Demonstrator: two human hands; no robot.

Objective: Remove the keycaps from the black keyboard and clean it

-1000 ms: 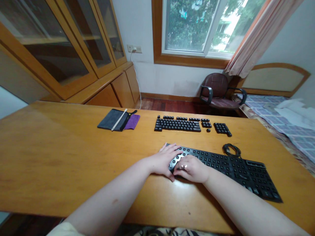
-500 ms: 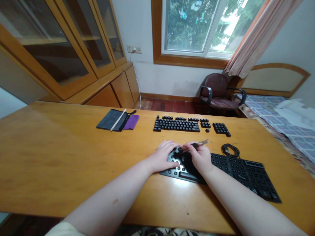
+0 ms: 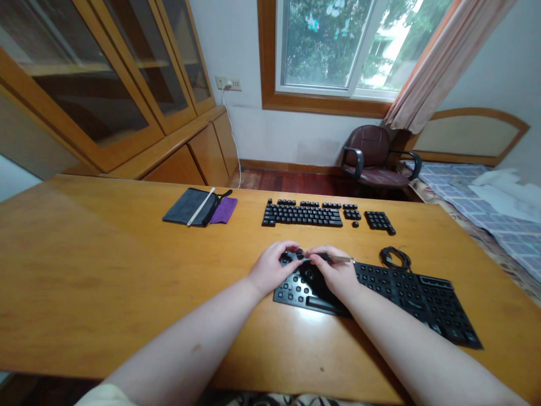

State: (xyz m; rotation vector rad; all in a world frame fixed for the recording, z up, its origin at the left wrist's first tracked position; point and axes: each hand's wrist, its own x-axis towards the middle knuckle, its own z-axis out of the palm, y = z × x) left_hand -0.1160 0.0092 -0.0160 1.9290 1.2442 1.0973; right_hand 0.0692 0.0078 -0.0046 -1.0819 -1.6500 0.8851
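Observation:
My right hand (image 3: pixel 340 275) pinches a slim tool (image 3: pixel 338 259) with a dark handle and a thin end pointing right. The tool's other end reaches a small black keycap (image 3: pixel 299 253) over the back left of the black keyboard base (image 3: pixel 291 292). The thumb and fingers of my left hand (image 3: pixel 273 266) curl round this keycap; the exact contact is partly hidden. Rows of bare key posts show on the base, and my right hand and forearm cover its middle.
Removed black keycaps (image 3: pixel 302 215) lie in keyboard order behind the base, with a number block (image 3: pixel 379 220) to their right. A coiled black cable (image 3: pixel 395 259) rests by the base. Further left are a grey pouch (image 3: pixel 186 207), a pale stick (image 3: pixel 201 207) and a purple cloth (image 3: pixel 224 210).
My left hand has lifted off the base's left part and curled its fingers in at the keycap. My right hand has shifted slightly left, and the tool lies flatter.

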